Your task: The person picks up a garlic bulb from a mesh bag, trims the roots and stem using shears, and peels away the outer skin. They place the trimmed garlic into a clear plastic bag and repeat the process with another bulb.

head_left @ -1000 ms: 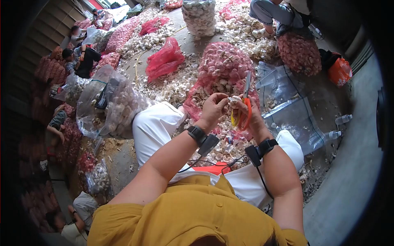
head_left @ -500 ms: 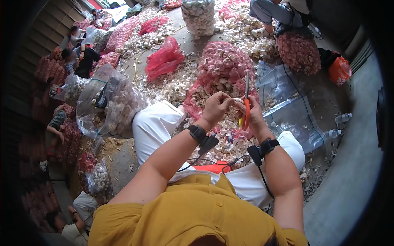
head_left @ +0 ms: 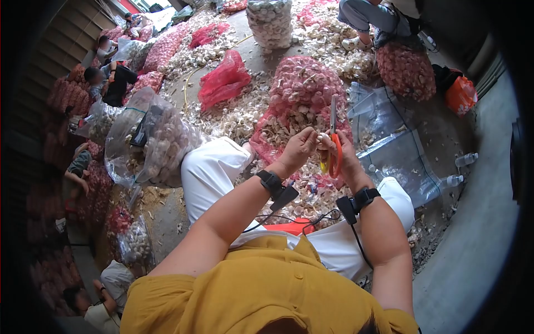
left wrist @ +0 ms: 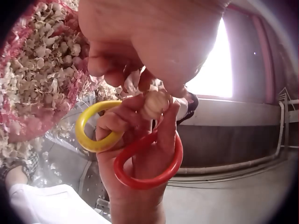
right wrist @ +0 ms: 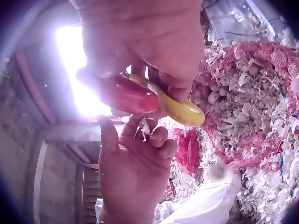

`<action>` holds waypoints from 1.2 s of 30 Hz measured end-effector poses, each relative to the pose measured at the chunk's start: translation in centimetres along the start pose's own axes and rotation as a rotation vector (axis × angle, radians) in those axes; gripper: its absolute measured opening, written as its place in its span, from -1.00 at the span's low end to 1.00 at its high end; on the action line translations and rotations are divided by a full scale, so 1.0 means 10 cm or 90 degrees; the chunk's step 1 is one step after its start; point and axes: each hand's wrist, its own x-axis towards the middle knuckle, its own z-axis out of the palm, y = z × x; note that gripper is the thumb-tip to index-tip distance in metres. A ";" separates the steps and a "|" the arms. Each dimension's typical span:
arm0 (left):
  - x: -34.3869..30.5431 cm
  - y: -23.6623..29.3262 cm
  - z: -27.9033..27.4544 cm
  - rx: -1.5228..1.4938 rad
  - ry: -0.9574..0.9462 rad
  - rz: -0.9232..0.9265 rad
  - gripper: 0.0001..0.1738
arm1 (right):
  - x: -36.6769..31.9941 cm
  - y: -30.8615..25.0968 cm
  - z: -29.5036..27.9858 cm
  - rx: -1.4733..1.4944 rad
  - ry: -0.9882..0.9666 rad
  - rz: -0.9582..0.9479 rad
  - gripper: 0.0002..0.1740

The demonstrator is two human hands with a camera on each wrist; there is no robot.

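Note:
Scissors with one red and one yellow handle loop [left wrist: 148, 183] hang on my right hand [head_left: 346, 158], their blades pointing up and away in the head view. That hand's fingertips also pinch a pale garlic bulb [left wrist: 155, 104]. Right beside it, my left hand [head_left: 297, 149] has curled fingers pinching loose white skin [left wrist: 133, 79] at the bulb. In the right wrist view the left hand [right wrist: 135, 179] is below the scissors' yellow loop [right wrist: 187, 114], and the bulb is hidden there.
A pink net sack of garlic [head_left: 305, 83] lies open ahead, with peelings around it. Clear plastic bags [head_left: 397, 161] and bottles [head_left: 466, 160] are at the right; a filled clear bag [head_left: 167, 136] stands left. Several people sit around.
The scissors have turned slightly, so both handle loops show again. My left hand's fingers have curled in more, close against the bulb.

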 end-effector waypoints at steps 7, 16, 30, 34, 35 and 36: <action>0.04 -0.13 0.00 0.031 0.130 -0.008 -0.81 | -0.04 -0.06 0.05 0.003 -0.010 -0.010 -0.66; 0.05 0.23 -0.22 0.048 -0.020 -0.063 -0.80 | -0.02 -0.06 0.01 -0.139 -0.023 -0.002 -0.57; 0.00 -0.17 -0.32 -0.078 0.160 -0.187 -0.65 | 0.01 0.02 -0.02 -0.121 -0.083 -0.041 -0.55; -0.04 -0.07 -0.24 -0.073 0.102 -0.137 -0.57 | 0.04 0.03 -0.01 -0.105 -0.072 -0.040 -0.55; -0.08 0.02 -0.22 -0.068 0.025 -0.130 -0.58 | 0.04 0.05 -0.02 -0.104 -0.072 -0.039 -0.55; -0.06 -0.04 -0.23 -0.068 0.025 -0.130 -0.58 | 0.05 0.07 -0.03 -0.132 -0.070 -0.060 -0.56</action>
